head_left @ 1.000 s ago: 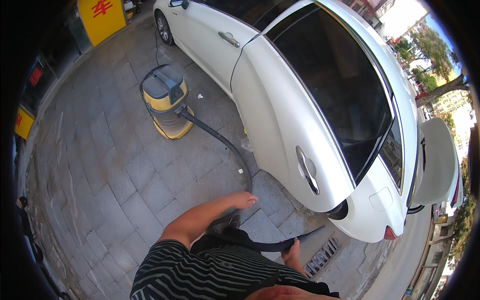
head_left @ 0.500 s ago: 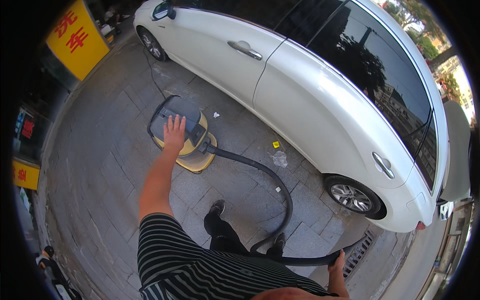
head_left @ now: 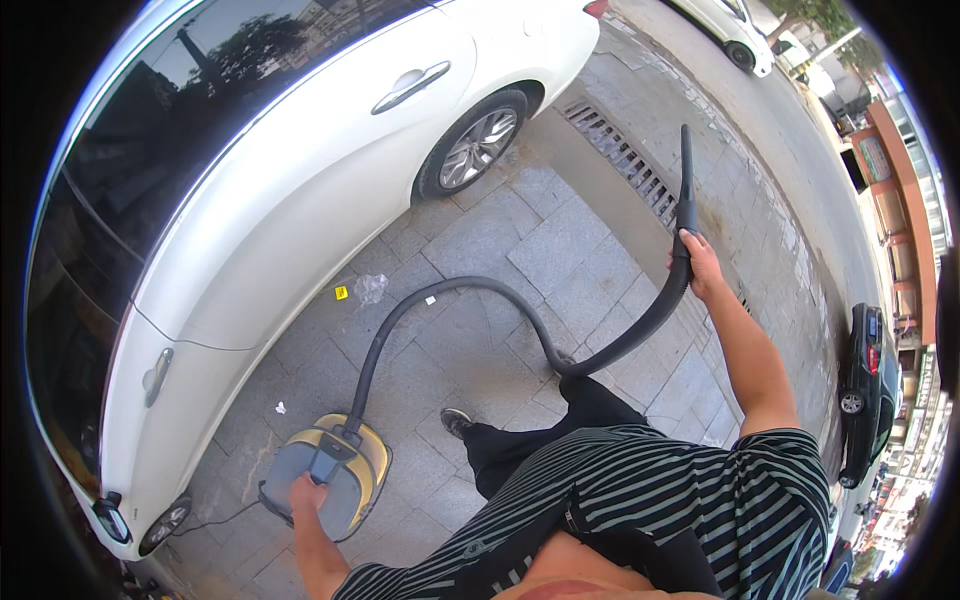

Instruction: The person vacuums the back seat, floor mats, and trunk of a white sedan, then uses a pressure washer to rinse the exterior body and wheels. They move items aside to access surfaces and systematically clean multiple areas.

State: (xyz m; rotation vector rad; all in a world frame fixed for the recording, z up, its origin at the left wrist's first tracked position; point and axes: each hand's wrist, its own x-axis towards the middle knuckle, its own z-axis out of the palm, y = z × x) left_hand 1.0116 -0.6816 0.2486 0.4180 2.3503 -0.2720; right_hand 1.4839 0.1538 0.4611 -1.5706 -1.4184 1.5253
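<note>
My left hand rests on top of a yellow and grey canister vacuum standing on the paving at the lower left. A black hose runs from the vacuum in an arc to the right. My right hand grips the hose near its black nozzle, which points up and away over the pavement. A white car stands close on the left, its side toward me.
A metal drain grate runs along the kerb beyond the nozzle. Small scraps of litter lie on the stone paving near the car. A black car is parked at the right, a white one up the road.
The view has swung round: the car now fills the left. My left hand is still on the vacuum, and my right hand has raised the hose and nozzle into view.
</note>
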